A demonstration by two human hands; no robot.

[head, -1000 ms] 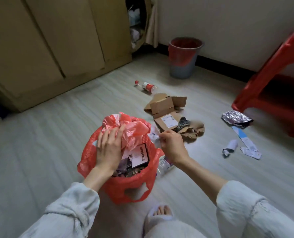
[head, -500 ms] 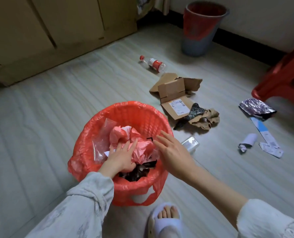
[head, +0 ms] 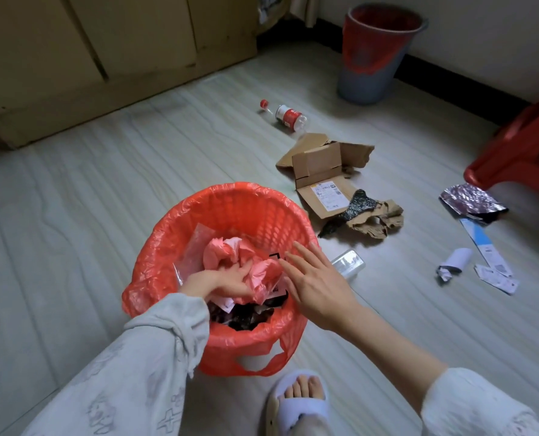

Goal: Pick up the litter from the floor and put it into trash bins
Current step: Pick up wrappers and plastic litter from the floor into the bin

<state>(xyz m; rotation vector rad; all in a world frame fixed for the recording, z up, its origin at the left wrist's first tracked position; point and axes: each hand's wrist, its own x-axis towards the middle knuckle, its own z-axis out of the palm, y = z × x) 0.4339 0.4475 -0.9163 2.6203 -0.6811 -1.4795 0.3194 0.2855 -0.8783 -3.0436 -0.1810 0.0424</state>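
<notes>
A red basket bin (head: 249, 202) lined with a red plastic bag stands on the floor before me. My left hand (head: 221, 283) is inside it, pressing down on a crumpled pink plastic bag (head: 246, 262) that lies on dark wrappers. My right hand (head: 317, 283) hovers over the bin's right rim with fingers straight and spread, holding nothing. Litter lies on the floor to the right: a plastic bottle (head: 288, 116), an open cardboard box (head: 323, 171), crumpled brown paper (head: 378, 220), a clear wrapper (head: 348, 262), a foil packet (head: 469, 201), a paper roll (head: 455, 262) and paper strips (head: 488, 259).
A second bin (head: 372, 55), grey with a red liner, stands by the far wall. A red plastic stool (head: 520, 146) is at the right edge. Wooden cabinet doors (head: 104, 51) run along the back left. My slippered foot (head: 299, 401) is beside the near bin.
The pink bag went from above the bin's rim down inside it under my left hand. My right hand let go of the liner's edge and now hovers with fingers spread.
</notes>
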